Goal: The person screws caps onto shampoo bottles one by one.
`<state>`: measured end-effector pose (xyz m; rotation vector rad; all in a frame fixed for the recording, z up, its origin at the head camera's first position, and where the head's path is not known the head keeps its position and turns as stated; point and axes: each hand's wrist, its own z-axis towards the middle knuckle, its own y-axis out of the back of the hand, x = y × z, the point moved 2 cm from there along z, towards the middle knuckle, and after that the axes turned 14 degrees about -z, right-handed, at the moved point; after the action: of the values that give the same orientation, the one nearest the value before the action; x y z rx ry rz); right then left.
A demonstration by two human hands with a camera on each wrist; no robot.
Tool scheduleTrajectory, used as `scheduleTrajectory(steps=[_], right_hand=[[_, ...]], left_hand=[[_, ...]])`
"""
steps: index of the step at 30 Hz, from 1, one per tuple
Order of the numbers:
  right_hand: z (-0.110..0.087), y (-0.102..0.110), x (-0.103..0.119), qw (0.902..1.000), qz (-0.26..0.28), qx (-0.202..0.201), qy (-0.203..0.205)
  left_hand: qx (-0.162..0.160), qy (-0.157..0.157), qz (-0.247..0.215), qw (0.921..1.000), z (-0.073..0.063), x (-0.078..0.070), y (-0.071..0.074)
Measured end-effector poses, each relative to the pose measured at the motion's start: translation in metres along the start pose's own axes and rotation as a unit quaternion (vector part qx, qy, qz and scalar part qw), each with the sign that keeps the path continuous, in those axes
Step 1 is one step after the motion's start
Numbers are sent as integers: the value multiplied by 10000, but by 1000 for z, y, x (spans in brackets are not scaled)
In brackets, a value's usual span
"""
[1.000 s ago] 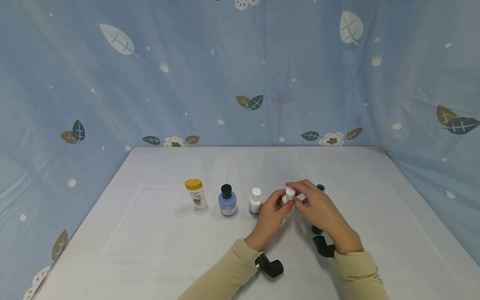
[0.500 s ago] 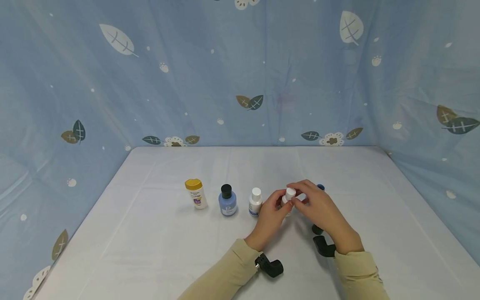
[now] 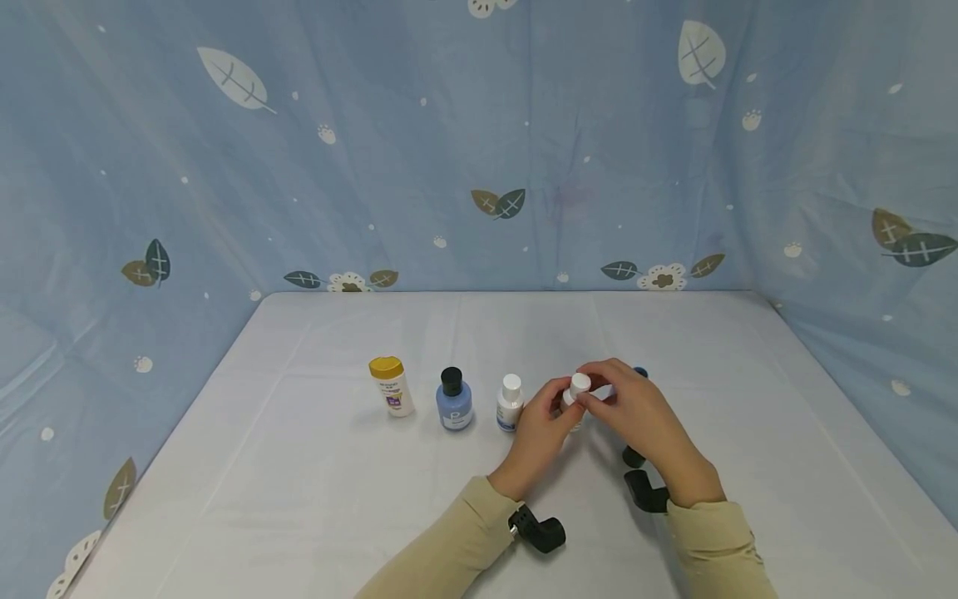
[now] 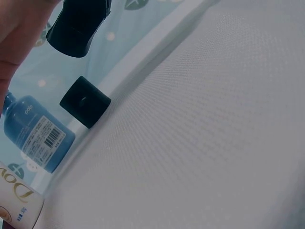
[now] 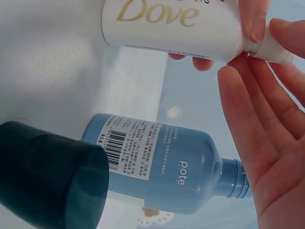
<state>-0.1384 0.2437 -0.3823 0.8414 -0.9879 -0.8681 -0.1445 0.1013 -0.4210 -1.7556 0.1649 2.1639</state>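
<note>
A white Dove bottle stands upright on the table between both hands. My left hand holds it around the body, near the shoulder. With thumb and fingers, my right hand pinches its white cap, which sits on the neck. Behind the right hand stands a blue bottle with a bare threaded neck; the hand mostly covers it in the head view. A loose black cap rests on the table below the right hand.
Left of the hands, in a row, stand a white bottle with white cap, a blue bottle with black cap and a white bottle with yellow cap. Black cameras are strapped to both wrists. A patterned blue curtain hangs behind the white table.
The right hand's fingertips have shifted very slightly to the right around the white cap. The left hand and the other bottles stay in place.
</note>
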Motion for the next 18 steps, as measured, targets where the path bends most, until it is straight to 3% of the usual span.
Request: scheduleTrajectory(steps=[6,13,18], right_hand=[[0,0,0,9998,41,76,-157],[0,0,0,9994,142,182,-262],[0,1,0,9994,11,253,-255]], left_hand=[[-25,-55,55,10000,1,2,0],[-48,-54,96,9999,8,33,2],[-31,-149,132,9998,8,36,3]])
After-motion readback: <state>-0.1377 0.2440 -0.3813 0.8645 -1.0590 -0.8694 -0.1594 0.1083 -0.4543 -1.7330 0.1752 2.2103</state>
